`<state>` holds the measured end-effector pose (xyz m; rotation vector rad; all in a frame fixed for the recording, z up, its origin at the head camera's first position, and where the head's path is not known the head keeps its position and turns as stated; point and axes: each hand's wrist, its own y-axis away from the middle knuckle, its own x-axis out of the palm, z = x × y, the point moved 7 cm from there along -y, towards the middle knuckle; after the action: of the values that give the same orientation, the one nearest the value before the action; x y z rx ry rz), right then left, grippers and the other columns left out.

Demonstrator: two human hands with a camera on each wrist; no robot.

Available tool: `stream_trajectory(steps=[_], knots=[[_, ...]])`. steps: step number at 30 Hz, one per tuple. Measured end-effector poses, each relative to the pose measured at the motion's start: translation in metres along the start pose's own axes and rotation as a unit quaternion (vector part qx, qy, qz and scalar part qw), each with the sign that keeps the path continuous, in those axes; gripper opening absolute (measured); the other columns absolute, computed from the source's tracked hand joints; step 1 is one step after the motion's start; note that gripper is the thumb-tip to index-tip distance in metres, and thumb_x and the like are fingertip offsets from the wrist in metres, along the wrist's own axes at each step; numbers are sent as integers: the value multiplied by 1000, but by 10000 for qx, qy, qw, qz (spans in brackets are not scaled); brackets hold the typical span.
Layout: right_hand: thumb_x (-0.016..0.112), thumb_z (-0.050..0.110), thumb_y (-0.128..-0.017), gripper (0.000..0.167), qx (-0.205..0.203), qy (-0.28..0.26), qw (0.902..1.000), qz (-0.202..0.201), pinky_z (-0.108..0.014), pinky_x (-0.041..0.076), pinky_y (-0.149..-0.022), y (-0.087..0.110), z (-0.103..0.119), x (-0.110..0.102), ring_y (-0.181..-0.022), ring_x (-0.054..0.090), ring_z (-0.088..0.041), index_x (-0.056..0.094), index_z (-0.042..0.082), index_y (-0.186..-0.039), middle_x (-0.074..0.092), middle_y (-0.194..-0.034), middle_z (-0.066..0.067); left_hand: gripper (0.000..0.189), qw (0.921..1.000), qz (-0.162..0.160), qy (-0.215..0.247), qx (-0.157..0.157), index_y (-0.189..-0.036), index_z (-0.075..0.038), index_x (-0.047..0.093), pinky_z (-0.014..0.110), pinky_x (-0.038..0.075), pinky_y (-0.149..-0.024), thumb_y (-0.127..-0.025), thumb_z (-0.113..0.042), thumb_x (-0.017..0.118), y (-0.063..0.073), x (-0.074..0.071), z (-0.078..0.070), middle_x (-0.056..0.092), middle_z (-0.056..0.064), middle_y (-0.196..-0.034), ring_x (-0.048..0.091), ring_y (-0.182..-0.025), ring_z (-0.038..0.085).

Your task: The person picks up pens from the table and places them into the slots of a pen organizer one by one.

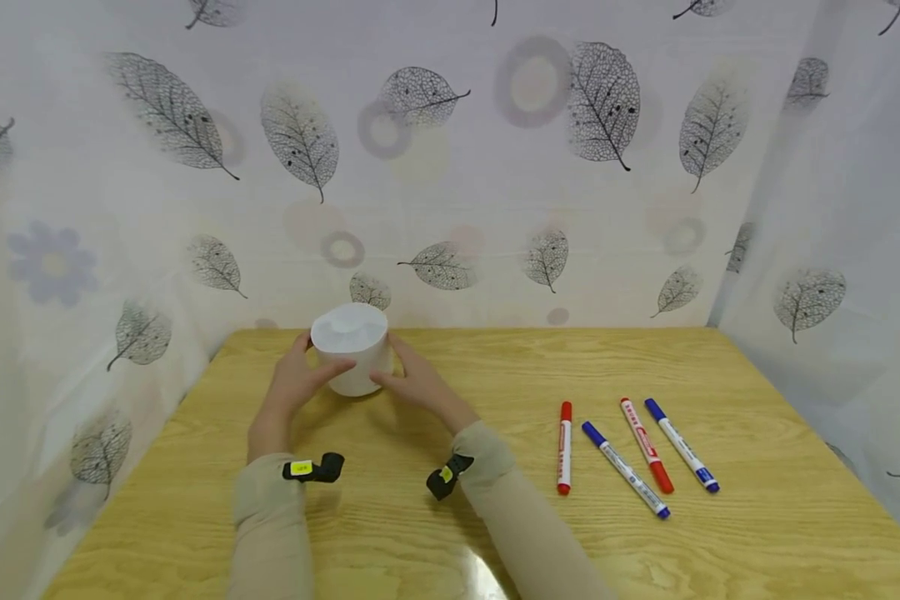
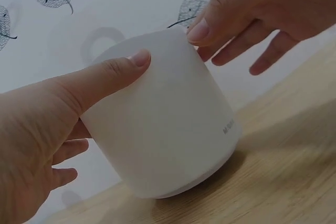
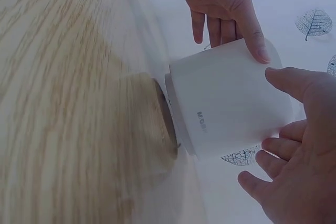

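Note:
A white round pen holder (image 1: 352,358) with a slanted top and small grey lettering on its side is between my two hands at the back left of the table. My left hand (image 1: 292,379) grips it, thumb lying across the front near the rim and fingers partly hidden behind it. On the other side my right hand (image 1: 423,383) holds it with the thumb at the front and the fingers along the side. The holder's base is close over the tabletop, with a shadow under it in the left wrist view.
Two red markers (image 1: 565,448) (image 1: 647,445) and two blue markers (image 1: 626,470) (image 1: 681,444) lie side by side on the right half of the wooden table (image 1: 420,533). A white leaf-print cloth (image 1: 450,167) hangs behind and at both sides.

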<state>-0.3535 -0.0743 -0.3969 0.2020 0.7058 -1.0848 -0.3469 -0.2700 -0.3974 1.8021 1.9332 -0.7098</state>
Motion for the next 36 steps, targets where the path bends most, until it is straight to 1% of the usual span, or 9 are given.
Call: stream_trajectory(steps=[6,11,22,25,29,33,36], knots=[[62,36,-95,81,-8,176,9998,-67,-43,27,-122,10,-6,-14,-147,29,-29,18,6,-156,26,-160,-14,110,9998,-6,-110,182,-155,-9,21,62,30,-115,-74,-63,74,-3,12,-11,33,20,-156,31,-144,43],[62,36,-95,81,44,351,9993,-136,-44,26,-122,20,-10,-26,-148,28,-30,18,5,-156,26,-160,-15,112,9993,20,-156,349,-153,-8,24,61,31,-114,-72,-65,75,-5,24,-22,36,20,-155,34,-142,42],[63,31,-95,80,17,641,9976,-267,-45,26,-122,42,-20,-50,-148,27,-32,19,0,-154,25,-160,-18,115,9980,119,-324,527,-153,-11,26,59,33,-114,-68,-70,74,-9,52,-39,39,17,-154,38,-141,39],[63,30,-95,80,11,682,9972,-310,-46,26,-122,49,-22,-56,-147,28,-33,19,-1,-154,26,-159,-19,114,9978,137,-274,591,-153,-13,27,59,33,-114,-67,-70,75,-9,59,-45,40,16,-154,39,-140,39],[65,28,-94,81,-19,677,9971,-359,-47,25,-122,57,-23,-64,-147,27,-34,19,0,-154,25,-159,-19,115,9978,173,-239,600,-153,-14,28,58,32,-115,-65,-71,75,-9,67,-51,40,14,-154,39,-141,37],[66,28,-93,82,-79,768,9961,-433,-48,25,-122,65,-25,-71,-147,28,-35,20,0,-154,26,-159,-19,115,9970,179,-329,671,-153,-14,29,57,33,-115,-65,-73,74,-8,74,-57,40,13,-154,39,-141,35],[65,29,-94,82,-51,876,9952,-428,-50,25,-121,70,-28,-75,-146,28,-37,19,0,-154,26,-159,-20,114,9961,191,-368,784,-152,-12,31,56,34,-115,-66,-73,73,-7,79,-63,41,12,-153,40,-141,34]])
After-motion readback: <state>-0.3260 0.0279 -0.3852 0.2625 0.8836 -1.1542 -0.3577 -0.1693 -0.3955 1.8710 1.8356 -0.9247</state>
